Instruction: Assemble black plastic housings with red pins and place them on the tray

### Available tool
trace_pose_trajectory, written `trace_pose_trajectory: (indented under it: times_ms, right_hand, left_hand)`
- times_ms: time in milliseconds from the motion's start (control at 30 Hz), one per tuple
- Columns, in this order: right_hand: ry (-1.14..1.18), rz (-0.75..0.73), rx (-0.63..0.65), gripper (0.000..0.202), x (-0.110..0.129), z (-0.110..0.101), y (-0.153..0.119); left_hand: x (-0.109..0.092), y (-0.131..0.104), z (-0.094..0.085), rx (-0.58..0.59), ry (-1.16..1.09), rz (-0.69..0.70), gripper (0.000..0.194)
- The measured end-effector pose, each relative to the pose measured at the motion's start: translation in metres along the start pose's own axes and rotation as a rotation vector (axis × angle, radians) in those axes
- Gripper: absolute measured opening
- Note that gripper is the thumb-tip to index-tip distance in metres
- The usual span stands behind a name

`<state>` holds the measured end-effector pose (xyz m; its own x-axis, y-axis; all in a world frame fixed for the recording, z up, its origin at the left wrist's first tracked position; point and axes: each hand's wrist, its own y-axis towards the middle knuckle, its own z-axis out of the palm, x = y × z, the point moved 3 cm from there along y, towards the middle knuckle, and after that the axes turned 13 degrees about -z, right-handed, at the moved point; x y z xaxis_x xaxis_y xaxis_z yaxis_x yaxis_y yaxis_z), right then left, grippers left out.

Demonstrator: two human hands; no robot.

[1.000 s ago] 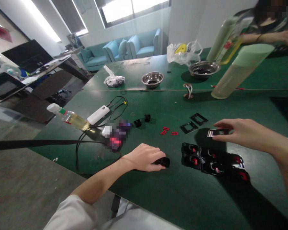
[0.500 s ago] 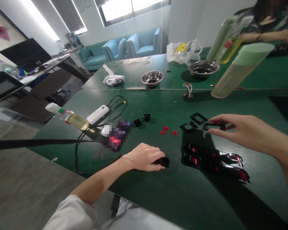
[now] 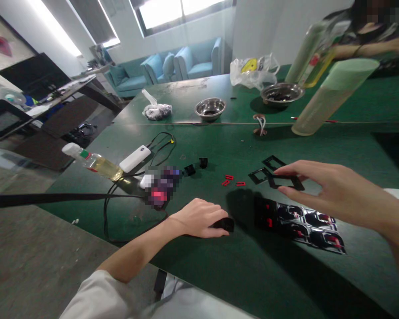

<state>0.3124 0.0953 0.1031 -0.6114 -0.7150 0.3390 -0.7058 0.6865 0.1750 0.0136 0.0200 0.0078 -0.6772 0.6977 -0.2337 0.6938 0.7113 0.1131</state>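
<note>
My left hand (image 3: 201,218) rests low over the green table, its fingers closed around a small black plastic part (image 3: 225,224). At the right, my right hand (image 3: 314,184) pinches a black rectangular frame (image 3: 287,180) between thumb and fingers, held above the table. Two similar black frames, a far one (image 3: 273,162) and a nearer one (image 3: 259,176), lie just beyond it. Several red U-shaped clips (image 3: 240,183) sit between the hands. Below my right hand stand rows of glossy black assemblies (image 3: 297,230) with red pieces inside.
Two small black blocks (image 3: 203,162) lie near a phone (image 3: 162,186). A power bank (image 3: 134,158), cables and a tipped bottle (image 3: 99,165) are at the left. Farther back are steel bowls (image 3: 210,109), plastic bags (image 3: 252,73) and a tall green-capped bottle (image 3: 332,97). Another person sits opposite.
My right hand has moved slightly left and nearer with the frame, which now tilts to show its opening. The left hand stays in place.
</note>
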Motion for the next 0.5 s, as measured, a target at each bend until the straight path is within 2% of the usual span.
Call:
trace_pose_trajectory:
  times_ms: [233,500]
  right_hand:
    - [0.0,-0.161,-0.057,0.041,0.023,0.001,-0.001]
    - [-0.019,-0.263,-0.143,0.031,0.049,0.001,-0.003]
  left_hand:
    - [0.001,0.0,0.002,-0.03,0.021,0.021,0.046]
    - [0.001,-0.002,0.005,-0.043,0.046,0.051,0.047]
